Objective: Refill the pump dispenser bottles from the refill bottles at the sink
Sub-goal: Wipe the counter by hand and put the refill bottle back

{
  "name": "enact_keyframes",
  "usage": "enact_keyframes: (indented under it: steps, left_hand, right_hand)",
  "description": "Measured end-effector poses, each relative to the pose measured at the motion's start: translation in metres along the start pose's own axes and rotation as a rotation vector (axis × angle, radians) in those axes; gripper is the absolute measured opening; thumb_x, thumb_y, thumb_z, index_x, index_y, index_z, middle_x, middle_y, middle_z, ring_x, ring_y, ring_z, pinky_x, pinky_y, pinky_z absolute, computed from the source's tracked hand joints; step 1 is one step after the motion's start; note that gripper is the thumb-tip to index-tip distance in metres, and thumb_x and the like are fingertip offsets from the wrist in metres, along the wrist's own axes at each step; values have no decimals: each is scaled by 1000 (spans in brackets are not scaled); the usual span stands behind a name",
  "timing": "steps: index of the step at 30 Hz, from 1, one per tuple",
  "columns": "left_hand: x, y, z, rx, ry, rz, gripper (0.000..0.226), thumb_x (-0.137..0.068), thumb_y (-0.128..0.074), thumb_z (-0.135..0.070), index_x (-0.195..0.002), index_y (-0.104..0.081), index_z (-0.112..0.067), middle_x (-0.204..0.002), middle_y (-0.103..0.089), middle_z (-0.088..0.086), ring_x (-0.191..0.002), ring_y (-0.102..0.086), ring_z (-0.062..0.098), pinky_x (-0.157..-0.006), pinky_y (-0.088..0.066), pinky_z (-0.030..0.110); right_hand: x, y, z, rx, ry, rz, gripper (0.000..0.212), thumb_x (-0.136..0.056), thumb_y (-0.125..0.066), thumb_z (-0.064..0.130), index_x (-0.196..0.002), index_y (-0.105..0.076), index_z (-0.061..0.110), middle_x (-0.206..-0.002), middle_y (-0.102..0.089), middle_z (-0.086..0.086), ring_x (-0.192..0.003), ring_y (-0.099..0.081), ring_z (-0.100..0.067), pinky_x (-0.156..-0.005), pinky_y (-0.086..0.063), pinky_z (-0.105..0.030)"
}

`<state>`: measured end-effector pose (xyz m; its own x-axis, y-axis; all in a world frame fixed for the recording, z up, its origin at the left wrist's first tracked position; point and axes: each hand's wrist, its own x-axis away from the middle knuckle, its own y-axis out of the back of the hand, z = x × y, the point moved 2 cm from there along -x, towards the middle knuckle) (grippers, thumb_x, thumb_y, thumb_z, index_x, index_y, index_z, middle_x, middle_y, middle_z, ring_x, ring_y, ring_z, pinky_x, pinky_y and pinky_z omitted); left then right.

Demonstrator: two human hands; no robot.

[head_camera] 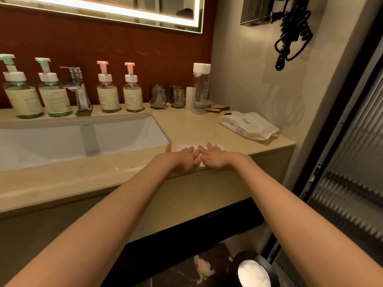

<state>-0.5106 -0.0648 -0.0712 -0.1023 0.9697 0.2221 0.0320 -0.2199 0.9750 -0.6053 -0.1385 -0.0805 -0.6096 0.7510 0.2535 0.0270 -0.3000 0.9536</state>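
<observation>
Two green-pump bottles (55, 96) holding green liquid stand left of the tap (77, 88); two pink-pump bottles (106, 94) with pinkish liquid stand right of it, behind the sink (124, 137). The left hand (183, 160) and right hand (213, 157) lie flat, fingers straight and slightly apart, on a white sheet (186, 147) on the beige countertop (196, 125).

We read "PURE WATER WET WIPES" on the wipes pack (248, 126), and "PING" low on the left pink-topped pump bottle (107, 97) and right pink-topped pump bottle (132, 97). Other labels we cannot read.
</observation>
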Motion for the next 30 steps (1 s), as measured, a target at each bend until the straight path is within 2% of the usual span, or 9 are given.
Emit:
enact_keyframes:
  steps: [10, 30]
  left_hand:
    - [24, -6, 31, -15, 91, 9, 52, -102, -10, -36, -149, 6, -21, -158, 4, 1, -146, 3, 17, -111, 11, 53]
    - [75, -25, 117, 74, 240, -19, 52, -102, -11, -38, -149, 7, -26, -158, 6, -2, -145, 7, 16, -111, 14, 53]
  right_hand:
    - [-5, -8, 44, 29, 72, 18, 54, -103, -18, 35, -150, 4, 23, -157, 14, -9, -145, 11, -28, -117, 3, -43]
    - [-9, -20, 141, 82, 243, 33, 53, -103, -16, 30, -150, 7, 20, -157, 15, -10, -144, 13, -29, -117, 3, -44]
